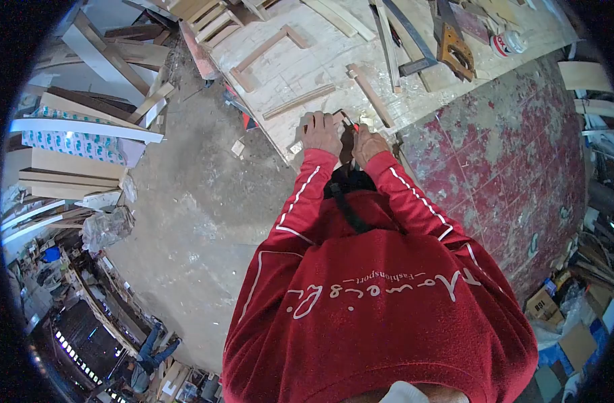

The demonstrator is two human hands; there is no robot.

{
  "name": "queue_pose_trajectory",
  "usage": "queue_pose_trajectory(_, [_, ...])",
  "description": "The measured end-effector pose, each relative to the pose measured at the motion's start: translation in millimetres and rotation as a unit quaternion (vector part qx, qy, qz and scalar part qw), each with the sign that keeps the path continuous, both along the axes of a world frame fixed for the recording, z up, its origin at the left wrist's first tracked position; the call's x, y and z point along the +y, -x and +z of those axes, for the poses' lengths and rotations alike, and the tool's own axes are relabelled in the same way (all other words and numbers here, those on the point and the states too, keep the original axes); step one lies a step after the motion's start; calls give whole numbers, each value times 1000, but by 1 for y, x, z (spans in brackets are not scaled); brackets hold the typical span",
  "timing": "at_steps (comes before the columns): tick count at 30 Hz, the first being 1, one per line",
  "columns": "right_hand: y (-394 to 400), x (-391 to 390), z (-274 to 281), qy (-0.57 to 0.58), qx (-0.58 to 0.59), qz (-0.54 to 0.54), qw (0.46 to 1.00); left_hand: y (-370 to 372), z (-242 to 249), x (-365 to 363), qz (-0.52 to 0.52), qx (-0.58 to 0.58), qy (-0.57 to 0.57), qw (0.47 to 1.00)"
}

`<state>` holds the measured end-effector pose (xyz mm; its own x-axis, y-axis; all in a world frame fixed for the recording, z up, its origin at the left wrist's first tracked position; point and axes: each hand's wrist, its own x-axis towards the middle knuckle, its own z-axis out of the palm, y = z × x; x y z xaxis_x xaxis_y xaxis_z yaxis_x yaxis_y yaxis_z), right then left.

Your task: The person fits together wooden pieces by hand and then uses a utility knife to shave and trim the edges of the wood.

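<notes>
My left hand (320,132) is at the near edge of the wooden workbench (280,84), its fingers closed over a short wooden piece (339,117). Close beside it, my right hand (369,144) is wrapped round a slim tool with a red part (356,126); its kind is too small to make out. Pale shavings or scraps lie by the right fingers. Just beyond the hands are a T-shaped wooden piece (369,94) and a narrow wooden strip (299,101). A U-shaped wooden frame (270,55) lies farther back.
A handsaw (457,54), a metal square (418,65) and a white container (507,43) lie toward the bench's right side. Stacked boards (85,138) line the left. A person (146,366) is at the lower left. Worn red flooring (495,154) lies to the right.
</notes>
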<state>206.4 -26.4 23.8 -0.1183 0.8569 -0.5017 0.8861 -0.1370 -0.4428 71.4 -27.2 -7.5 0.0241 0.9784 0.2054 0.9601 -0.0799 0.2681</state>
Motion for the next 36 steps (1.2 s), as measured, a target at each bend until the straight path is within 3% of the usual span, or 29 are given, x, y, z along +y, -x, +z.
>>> queue_pose_trajectory(4, [0,4,4,7,4,-5,1000,2,11,6,-25,-39,89,995])
queue_pose_trajectory(11, [4,9,3,-18,-2,-15,1000,11,-1,14,-42,-45,144,988])
queue_pose_trajectory(14, [6,18,1,42,27,-16,999,13,10,21,-36,-42,210,976])
queue_pose_trajectory(20, [9,13,-12,-18,28,-44,998,18,25,24,-72,-142,148,976])
queue_pose_trajectory(25, [4,12,-18,-19,36,-26,999,16,27,18,-85,-57,111,989])
queue_pose_trajectory(36, [0,11,-21,-21,20,3,1000,15,4,12,-109,-6,16,994])
